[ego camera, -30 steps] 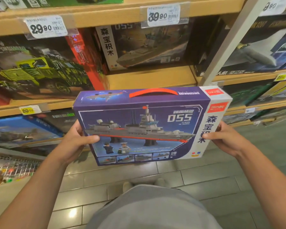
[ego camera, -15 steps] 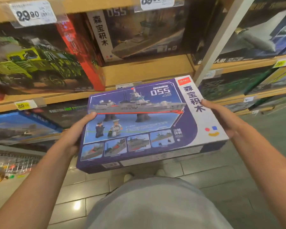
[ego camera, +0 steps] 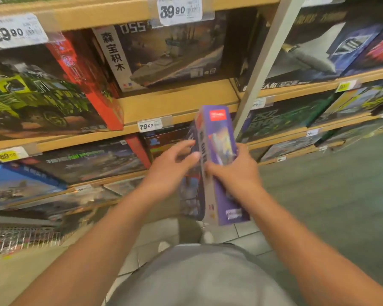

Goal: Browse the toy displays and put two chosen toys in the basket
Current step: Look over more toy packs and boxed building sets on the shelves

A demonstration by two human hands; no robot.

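Note:
The purple warship brick-set box [ego camera: 219, 138] stands on end in front of me, its narrow side towards the camera, blurred by motion. My right hand [ego camera: 234, 171] grips that narrow side from below and the right. My left hand [ego camera: 173, 168] is at the box's left face, fingers spread and loosely curled against it; how firmly it holds I cannot tell. A wire basket [ego camera: 20, 239] shows at the lower left edge, with small coloured items in it.
Wooden shelves [ego camera: 177, 102] full of boxed toy sets face me: a green truck box [ego camera: 38, 96] at left, a second 055 ship box [ego camera: 164, 54] above, aircraft boxes at right. A white upright post [ego camera: 261, 67] divides the shelves. Tiled floor lies below.
The box was turned from lying flat, picture up, to standing on its edge. Both hands came together at its middle. The camera tilted down slightly.

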